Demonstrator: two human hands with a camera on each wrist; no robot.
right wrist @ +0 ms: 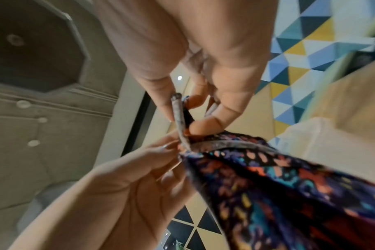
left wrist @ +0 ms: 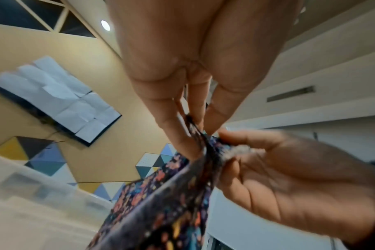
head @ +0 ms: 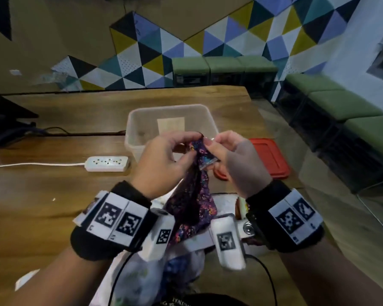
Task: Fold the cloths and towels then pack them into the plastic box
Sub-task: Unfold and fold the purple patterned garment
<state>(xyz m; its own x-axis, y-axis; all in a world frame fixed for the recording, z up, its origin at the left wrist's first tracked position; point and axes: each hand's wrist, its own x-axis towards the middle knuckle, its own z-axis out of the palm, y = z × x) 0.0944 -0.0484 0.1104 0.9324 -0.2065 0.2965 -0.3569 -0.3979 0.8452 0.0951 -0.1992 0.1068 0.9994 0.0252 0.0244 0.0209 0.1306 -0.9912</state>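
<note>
Both hands are raised close together above the table [head: 53,195]: the left hand [head: 164,160] and right hand [head: 230,157] each pinch the top edge of the cloth [head: 195,195], which hangs between the wrists. Just behind them stands the box [head: 142,120], a red lid [head: 272,160] to its right, a power strip [head: 107,163] left.

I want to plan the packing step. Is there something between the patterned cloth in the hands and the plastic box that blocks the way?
Nothing visible blocks it. The patterned cloth is pinched by the left hand and right hand just in front of the plastic box, which is open; its red lid lies to the right.
</note>
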